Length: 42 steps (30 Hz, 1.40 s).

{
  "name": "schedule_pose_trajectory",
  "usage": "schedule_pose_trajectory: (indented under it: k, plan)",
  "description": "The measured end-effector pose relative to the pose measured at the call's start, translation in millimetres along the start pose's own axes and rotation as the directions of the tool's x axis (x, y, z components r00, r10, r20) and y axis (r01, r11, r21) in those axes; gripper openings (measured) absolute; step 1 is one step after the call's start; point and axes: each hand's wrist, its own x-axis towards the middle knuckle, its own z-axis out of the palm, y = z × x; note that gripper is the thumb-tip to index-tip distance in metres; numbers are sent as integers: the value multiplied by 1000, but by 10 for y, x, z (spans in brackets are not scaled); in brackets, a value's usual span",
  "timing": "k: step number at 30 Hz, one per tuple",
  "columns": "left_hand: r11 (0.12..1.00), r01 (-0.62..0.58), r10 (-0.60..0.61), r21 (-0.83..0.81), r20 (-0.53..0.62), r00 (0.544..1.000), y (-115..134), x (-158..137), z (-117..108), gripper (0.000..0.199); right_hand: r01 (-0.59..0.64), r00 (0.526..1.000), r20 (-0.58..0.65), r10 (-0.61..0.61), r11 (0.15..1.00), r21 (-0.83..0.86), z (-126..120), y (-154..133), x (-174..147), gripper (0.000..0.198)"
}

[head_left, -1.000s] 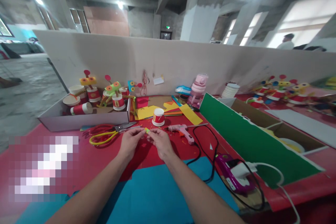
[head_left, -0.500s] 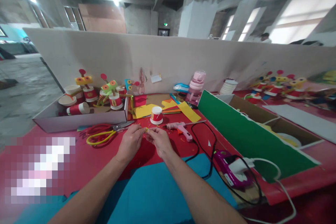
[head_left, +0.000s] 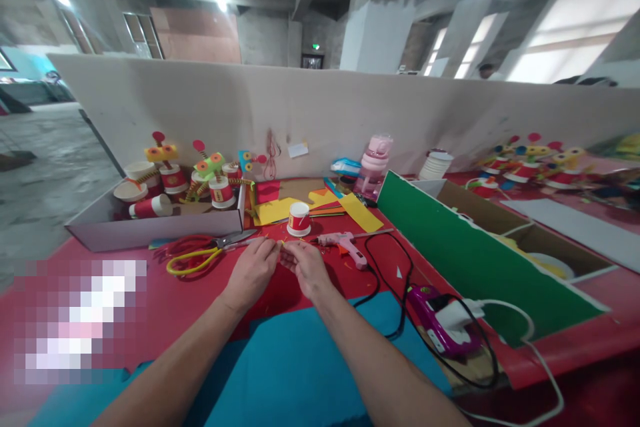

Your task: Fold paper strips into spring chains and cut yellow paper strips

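Note:
My left hand (head_left: 254, 268) and my right hand (head_left: 306, 267) meet over the red table, fingertips pinched together. Between them shows a tiny yellow piece (head_left: 282, 243), perhaps paper; the fingers cover most of it. Just beyond the fingertips stands a red-and-white paper cup (head_left: 299, 220), its wider rim down. A pink glue gun (head_left: 345, 245) lies to the right of my right hand. Scissors with red handles (head_left: 186, 245) and a yellow-handled tool (head_left: 195, 263) rest left of my left hand.
Yellow paper sheets (head_left: 274, 211) lie behind the cup. At the left, a white box (head_left: 160, 232) holds cup figures. On the right are a green-sided box (head_left: 480, 260) and a purple power strip (head_left: 440, 327) with cables. Blue cloth (head_left: 295, 360) lies under my forearms.
My fingers have drawn slightly closer together around the yellow piece, and less of it shows. The cup and tools stay in place.

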Motion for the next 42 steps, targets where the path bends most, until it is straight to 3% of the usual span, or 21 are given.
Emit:
schedule_pose_trajectory:
  k: [7,9,11,13,15,17,20,23,26,28,31,34,36,39,42]
  plan:
    - [995,40,-36,-96,47,998,26,-4,16,27,16,999,-49,-18,999,-45,-4,9,13,24]
    - [973,109,-106,-203,29,994,16,-6,22,27,34,997,-60,-39,996,-82,-15,18,30,24]
    - [905,244,-261,-350,-2,965,-25,-2,17,28,58,996,-64,-68,988,-142,-30,24,52,22]
    - [756,399,-450,-519,30,892,-95,10,-5,26,91,993,-46,-105,967,-240,-48,22,71,20]
    - [553,510,-552,-659,169,817,-175,24,-37,26,176,983,25,-180,907,-383,-64,9,75,17]
    - [367,566,-524,-738,338,781,-236,35,-67,27,310,950,148,-274,795,-522,-74,-15,60,12]
    - [168,614,-433,-772,502,749,-258,44,-91,28,454,890,291,-351,629,-631,-78,-56,11,9]
    - [25,677,-446,-736,598,666,-222,51,-90,27,493,868,332,-369,572,-656,-79,-85,-27,10]
    - [-100,679,-474,-727,635,610,-180,53,-66,24,496,866,321,-382,585,-642,-78,-82,-28,15]
    - [-241,612,-502,-753,637,585,-152,54,-39,24,473,880,281,-384,643,-603,-69,-61,-15,14]
    - [-455,476,-563,-752,658,500,-94,60,2,28,412,911,249,-330,758,-506,-46,-14,5,20]
    - [-536,412,-589,-737,676,443,-35,69,20,31,412,911,240,-337,781,-469,-39,9,16,23]
    - [-541,401,-573,-739,673,467,-22,66,22,31,436,900,218,-378,752,-495,-50,0,22,21]
    - [-529,427,-496,-733,675,546,-51,40,27,30,460,883,217,-417,672,-579,-70,-35,23,18]
    - [-388,482,-507,-786,619,601,-79,14,44,23,481,868,255,-426,594,-645,-57,-49,-3,13]
